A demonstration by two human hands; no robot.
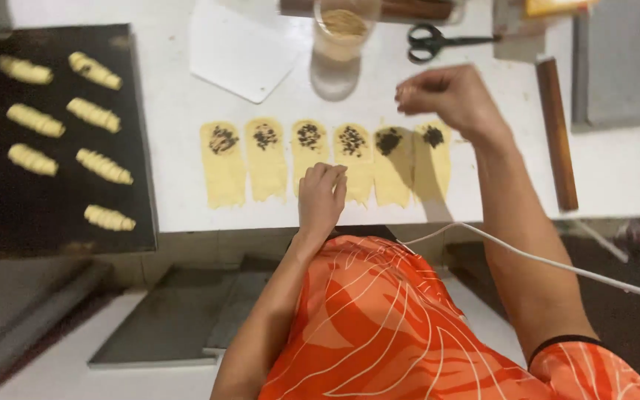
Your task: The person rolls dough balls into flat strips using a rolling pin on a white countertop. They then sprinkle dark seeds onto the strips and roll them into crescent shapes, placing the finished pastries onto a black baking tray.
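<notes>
Six dough strips point(327, 161) lie side by side on the desk point(172, 111), long axes toward the person; left hand point(321, 198) fingers rest curled, ungripping, on the third strip's near end, right hand point(450, 96) pinched above the sixth.

Left hand point(321, 197): palm down, fingers curled, fingertips pressed low near the tabletop's near edge, forearm bare. Right hand point(447, 95): raised higher, wrist bent, fingertips point(403, 93) pinched together, forearm bare, extended forward.
</notes>
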